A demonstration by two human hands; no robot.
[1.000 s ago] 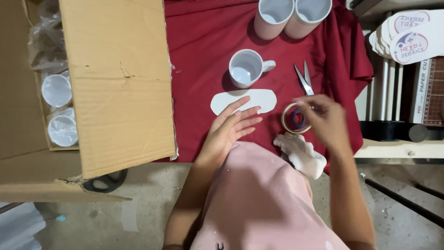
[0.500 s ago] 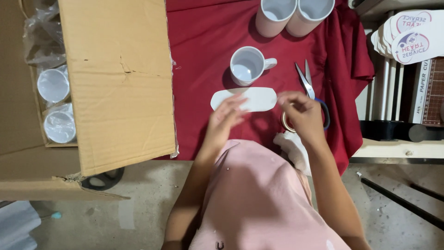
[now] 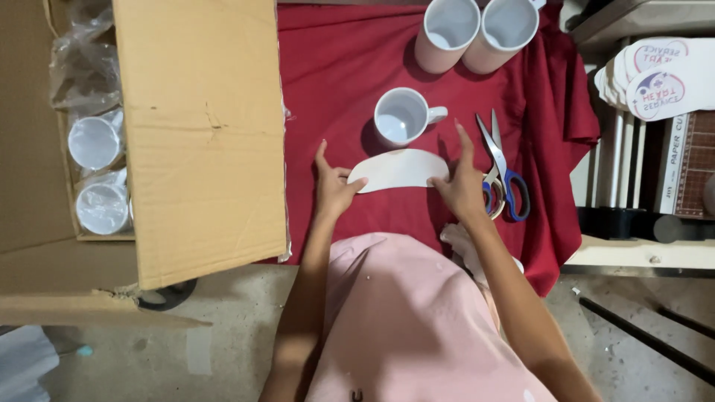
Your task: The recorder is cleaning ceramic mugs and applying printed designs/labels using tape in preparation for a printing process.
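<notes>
White curved paper strip (image 3: pixel 398 170) lies flat on the red cloth (image 3: pixel 342 89), just below the small white mug (image 3: pixel 402 117); both hands now frame it, left hand (image 3: pixel 333 187) touching its left end with fingers spread, right hand (image 3: pixel 460 186) at its right end with fingers extended and open, pinching nothing; a second ago the right hand held a tape roll up off the cloth and only the left rested by the strip; half a second ago the right was lowering toward the scissors; now the roll (image 3: pixel 493 199) sits partly hidden behind the right hand, beside the scissors (image 3: pixel 503 167); reads as tape set aside and the strip being squared up two-handed. Count: one strip; one small mug above it; two tall white mugs (image 3: pixel 478 30) further above, touching each other; one pair of blue-handled scissors right of the strip; one cardboard box (image 3: pixel 197 134) left of the strip, two wrapped mugs (image 3: pixel 95 175) visible inside; a stack of printed cutouts (image 3: pixel 659 78) far right of the strip, number not countable.
</notes>
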